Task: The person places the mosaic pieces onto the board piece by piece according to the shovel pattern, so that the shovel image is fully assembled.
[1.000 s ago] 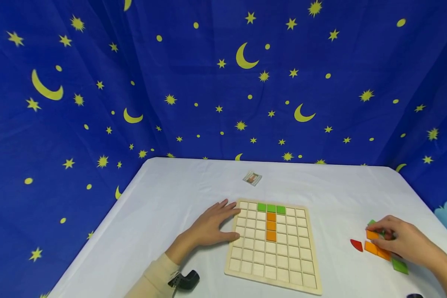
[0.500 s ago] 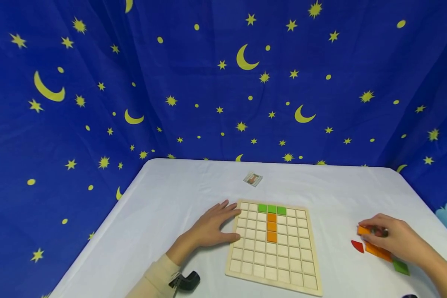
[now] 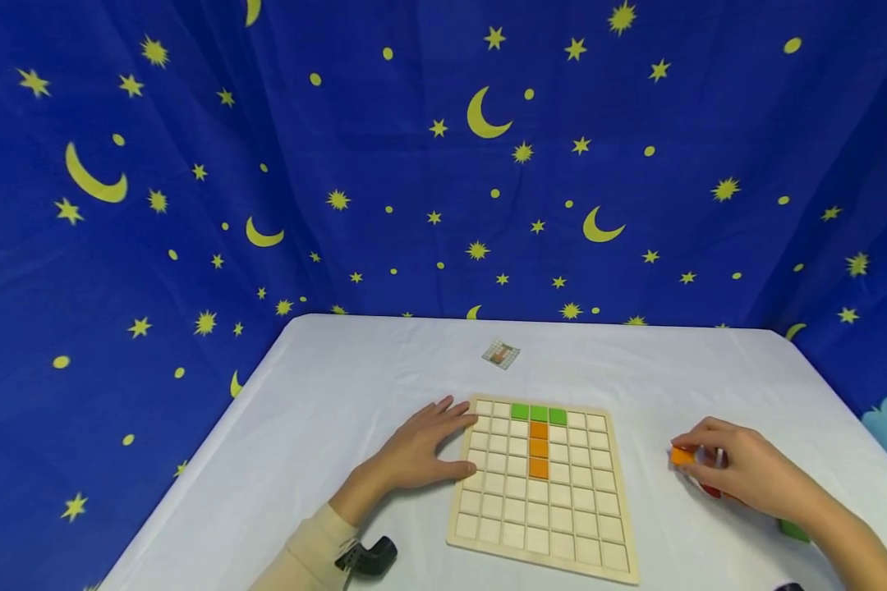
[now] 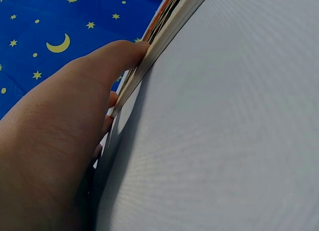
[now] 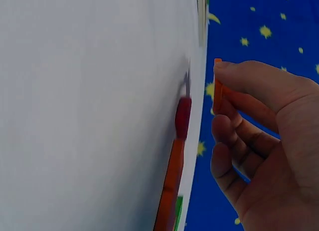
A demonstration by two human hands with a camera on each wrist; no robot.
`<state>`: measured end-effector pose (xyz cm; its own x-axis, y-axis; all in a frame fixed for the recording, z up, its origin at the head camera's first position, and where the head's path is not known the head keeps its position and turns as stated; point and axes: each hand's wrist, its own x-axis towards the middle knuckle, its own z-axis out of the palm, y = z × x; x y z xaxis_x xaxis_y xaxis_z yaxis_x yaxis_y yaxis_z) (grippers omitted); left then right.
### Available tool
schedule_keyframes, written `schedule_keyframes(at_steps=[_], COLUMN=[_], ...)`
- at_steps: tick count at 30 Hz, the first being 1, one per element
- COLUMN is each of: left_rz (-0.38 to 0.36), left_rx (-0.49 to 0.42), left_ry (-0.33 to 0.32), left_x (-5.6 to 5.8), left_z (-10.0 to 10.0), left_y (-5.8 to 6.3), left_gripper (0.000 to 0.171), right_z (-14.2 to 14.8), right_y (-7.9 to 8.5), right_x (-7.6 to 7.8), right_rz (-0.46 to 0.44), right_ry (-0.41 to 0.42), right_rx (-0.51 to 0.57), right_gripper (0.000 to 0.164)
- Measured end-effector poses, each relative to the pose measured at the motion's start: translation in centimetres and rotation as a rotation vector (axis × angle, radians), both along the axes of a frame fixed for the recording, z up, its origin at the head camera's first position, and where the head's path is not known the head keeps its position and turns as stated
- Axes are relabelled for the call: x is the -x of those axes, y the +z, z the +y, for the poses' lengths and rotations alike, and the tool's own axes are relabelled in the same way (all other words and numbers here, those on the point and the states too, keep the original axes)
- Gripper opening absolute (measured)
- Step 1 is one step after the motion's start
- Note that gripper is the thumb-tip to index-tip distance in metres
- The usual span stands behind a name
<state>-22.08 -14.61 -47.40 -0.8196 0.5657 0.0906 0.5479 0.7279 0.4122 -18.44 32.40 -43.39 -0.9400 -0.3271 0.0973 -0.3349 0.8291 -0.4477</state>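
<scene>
A square wooden grid board (image 3: 561, 519) lies on the table, with three green tiles (image 3: 539, 413) along its far row. Below the middle one, orange tiles (image 3: 538, 448) run down a column. My left hand (image 3: 425, 447) rests at the board's left side, fingers extended, thumb touching the edge. To the right of the board, my right hand (image 3: 754, 472) pinches an orange tile (image 3: 682, 455) between thumb and fingers, raised off the table in the right wrist view. Partly hidden under that hand are a red curved piece (image 5: 183, 118), more orange pieces (image 5: 168, 186) and a green tile (image 3: 793, 530).
A small card (image 3: 501, 354) with a printed grid picture lies beyond the board. White cloth covers the table (image 3: 384, 361). Blue curtains (image 3: 414, 164) with moons and stars stand behind and beside it. A black device (image 3: 373, 558) is at my left wrist.
My right hand has lifted the orange tile from the pile and moved left with it, towards the board. My left hand and the board have stayed where they were.
</scene>
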Motion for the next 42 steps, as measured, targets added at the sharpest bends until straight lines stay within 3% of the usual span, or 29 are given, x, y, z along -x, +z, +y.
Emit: schedule_keyframes(at_steps=[6, 14, 22, 42], left_rz=[0.002, 0.012, 0.011, 0.000], left_rx=[0.009, 0.011, 0.016, 0.027], left_ry=[-0.002, -0.003, 0.000, 0.007], left_x=[0.1, 0.2, 0.2, 0.1], left_z=[0.0, -0.1, -0.1, 0.1], left_y=[-0.1, -0.2, -0.3, -0.1], left_gripper=[0.080, 0.080, 0.081, 0.082], right_z=[-1.4, -2.8, -4.2, -8.1], right_y=[0.2, 0.2, 0.7, 0.1], right_x=[0.1, 0.0, 0.1, 0.3], right_rz=[-0.028, 0.045, -0.030, -0.015], right_ry=[0.031, 0.098, 0.142, 0.341], right_rx=[0.013, 0.020, 0.051, 0.149], right_gripper=[0.029, 0.029, 0.029, 0.027])
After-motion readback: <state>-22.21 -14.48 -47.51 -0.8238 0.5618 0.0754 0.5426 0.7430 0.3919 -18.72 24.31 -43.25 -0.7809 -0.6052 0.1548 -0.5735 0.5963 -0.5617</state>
